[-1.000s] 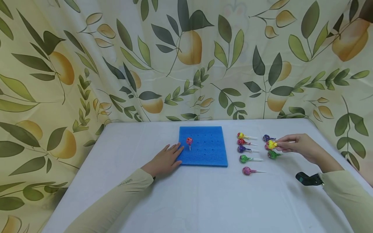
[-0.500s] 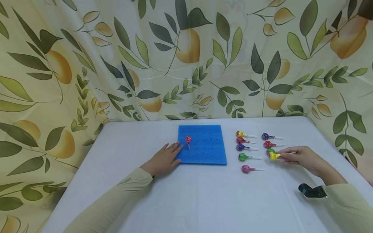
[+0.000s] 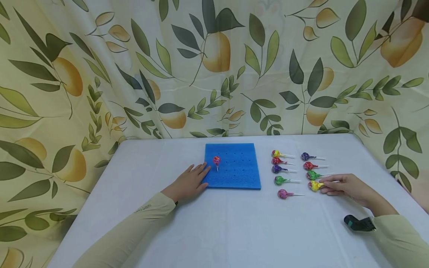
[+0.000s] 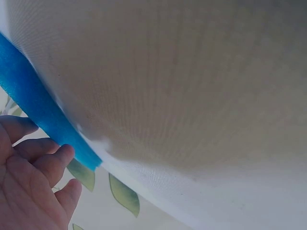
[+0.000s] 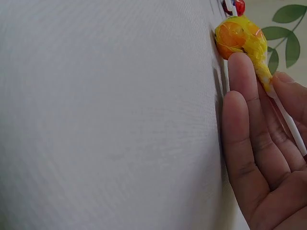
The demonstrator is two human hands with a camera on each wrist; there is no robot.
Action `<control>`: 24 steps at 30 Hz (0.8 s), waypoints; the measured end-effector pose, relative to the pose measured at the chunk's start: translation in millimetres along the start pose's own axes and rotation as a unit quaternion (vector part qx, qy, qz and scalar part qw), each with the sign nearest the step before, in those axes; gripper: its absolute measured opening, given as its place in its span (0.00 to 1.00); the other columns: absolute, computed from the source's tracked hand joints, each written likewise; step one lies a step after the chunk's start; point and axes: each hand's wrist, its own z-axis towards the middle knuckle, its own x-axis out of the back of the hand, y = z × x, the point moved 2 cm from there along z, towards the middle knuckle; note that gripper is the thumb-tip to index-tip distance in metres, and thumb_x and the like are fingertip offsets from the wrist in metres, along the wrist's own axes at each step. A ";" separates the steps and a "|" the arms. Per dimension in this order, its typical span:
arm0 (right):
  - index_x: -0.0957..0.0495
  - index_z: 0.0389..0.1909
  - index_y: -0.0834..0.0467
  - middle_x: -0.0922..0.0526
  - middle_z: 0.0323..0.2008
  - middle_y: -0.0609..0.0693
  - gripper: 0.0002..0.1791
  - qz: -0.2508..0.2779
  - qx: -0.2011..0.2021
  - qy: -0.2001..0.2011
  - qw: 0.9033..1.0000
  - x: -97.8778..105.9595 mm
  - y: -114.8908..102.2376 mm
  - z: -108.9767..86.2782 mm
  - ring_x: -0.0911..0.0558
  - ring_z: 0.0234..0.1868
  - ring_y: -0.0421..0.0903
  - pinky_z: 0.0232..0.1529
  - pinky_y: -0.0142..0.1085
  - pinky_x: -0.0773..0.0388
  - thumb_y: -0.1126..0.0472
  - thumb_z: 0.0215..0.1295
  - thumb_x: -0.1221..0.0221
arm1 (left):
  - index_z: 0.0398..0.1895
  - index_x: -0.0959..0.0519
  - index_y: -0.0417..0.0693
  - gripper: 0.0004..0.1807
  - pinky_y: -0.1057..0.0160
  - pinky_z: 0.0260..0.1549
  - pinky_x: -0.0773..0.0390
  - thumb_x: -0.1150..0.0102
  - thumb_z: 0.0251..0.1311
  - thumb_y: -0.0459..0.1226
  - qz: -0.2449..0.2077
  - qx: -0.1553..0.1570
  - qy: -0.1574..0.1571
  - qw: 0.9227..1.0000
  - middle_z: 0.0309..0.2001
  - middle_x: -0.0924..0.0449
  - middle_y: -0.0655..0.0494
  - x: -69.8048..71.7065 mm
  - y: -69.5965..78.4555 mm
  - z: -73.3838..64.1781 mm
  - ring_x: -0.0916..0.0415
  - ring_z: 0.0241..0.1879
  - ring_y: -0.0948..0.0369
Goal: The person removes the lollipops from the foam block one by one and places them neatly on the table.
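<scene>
My right hand (image 3: 348, 190) pinches a yellow-wrapped lollipop (image 3: 315, 185) by its stick, low over the white table at the near end of the right column. In the right wrist view the yellow lollipop (image 5: 242, 38) has its stick between thumb and fingers. Flat on the left edge of a blue foam board (image 3: 239, 178) rests my left hand (image 3: 187, 182), fingers spread; in the left wrist view its fingers touch the foam's edge (image 4: 53, 112). One red-and-pink lollipop (image 3: 216, 160) stands upright in the board, among rows of small holes.
Left of my right hand lies a column of lollipops: yellow (image 3: 276, 153), red (image 3: 276, 160), purple (image 3: 276, 169), green (image 3: 279, 180) and pink (image 3: 283, 194). Beyond the held one lie purple (image 3: 305, 156), red (image 3: 308, 166) and green (image 3: 311, 175) lollipops. A leaf-patterned curtain (image 3: 214, 93) hangs behind the table.
My right hand has carried the yellow lollipop toward the near side, from above the red one, past the green one, and down to the table. The left hand has stayed on the board.
</scene>
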 end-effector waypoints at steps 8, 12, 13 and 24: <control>0.37 0.60 0.77 0.14 0.40 0.45 0.30 0.000 0.001 -0.004 1.000 8.1 6.5 -2.7 0.15 0.39 0.35 0.42 0.29 0.18 0.55 0.69 0.47 | 0.73 0.48 0.46 0.34 0.49 0.72 0.50 0.62 0.70 0.53 -0.002 0.002 -0.003 1.000 0.74 0.51 0.48 0.5 0.2 -0.4 0.51 0.74 0.53; 0.35 0.58 0.78 0.14 0.39 0.40 0.28 0.016 0.014 -0.013 1.000 14.4 10.2 -4.4 0.15 0.39 0.35 0.42 0.29 0.18 0.57 0.70 0.48 | 0.73 0.49 0.46 0.35 0.50 0.72 0.50 0.62 0.70 0.53 0.002 0.003 -0.005 1.000 0.74 0.51 0.48 0.9 0.2 -0.2 0.51 0.74 0.54; 0.34 0.57 0.78 0.14 0.38 0.39 0.27 0.021 0.017 -0.014 1.000 16.0 11.0 -4.7 0.15 0.39 0.35 0.42 0.29 0.18 0.57 0.70 0.48 | 0.73 0.49 0.46 0.35 0.50 0.72 0.50 0.62 0.70 0.53 0.002 0.004 -0.006 1.000 0.74 0.51 0.48 1.1 0.2 -0.2 0.51 0.74 0.54; 0.35 0.56 0.80 0.15 0.37 0.36 0.28 -0.010 0.005 0.016 1.000 27.1 21.9 -8.4 0.16 0.37 0.33 0.40 0.28 0.18 0.59 0.68 0.47 | 0.73 0.49 0.46 0.35 0.49 0.72 0.51 0.62 0.70 0.54 -0.002 0.007 -0.011 1.000 0.75 0.52 0.48 2.0 0.3 -0.3 0.52 0.74 0.53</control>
